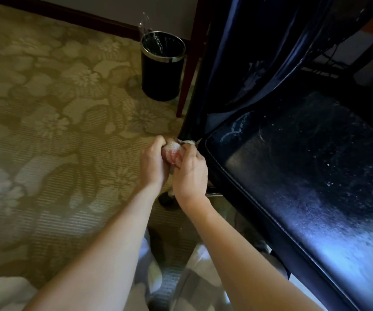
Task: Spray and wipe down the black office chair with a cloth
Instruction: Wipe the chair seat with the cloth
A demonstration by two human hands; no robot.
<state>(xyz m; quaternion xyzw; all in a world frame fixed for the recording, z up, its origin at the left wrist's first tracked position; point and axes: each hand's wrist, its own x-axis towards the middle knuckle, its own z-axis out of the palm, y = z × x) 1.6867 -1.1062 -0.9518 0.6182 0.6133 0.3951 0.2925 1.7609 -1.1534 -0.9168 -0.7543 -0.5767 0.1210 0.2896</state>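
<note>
Left hand (153, 163), right hand (190, 175) gripping cloth (173, 153) (lengthwise away), beside chair (304, 176)

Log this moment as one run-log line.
left hand: grips bunched white-and-red cloth | right hand: grips same cloth | black padded office chair seat: white-speckled, streaky, untouched

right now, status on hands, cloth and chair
Left hand and right hand both grip the bunched cloth beside the chair. Seat streaked with residue. Bin stands clear.

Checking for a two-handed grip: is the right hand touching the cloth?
Touching. The head view shows the right hand curling its fingers round the bunched cloth, with the left hand gripping its other side.
</note>
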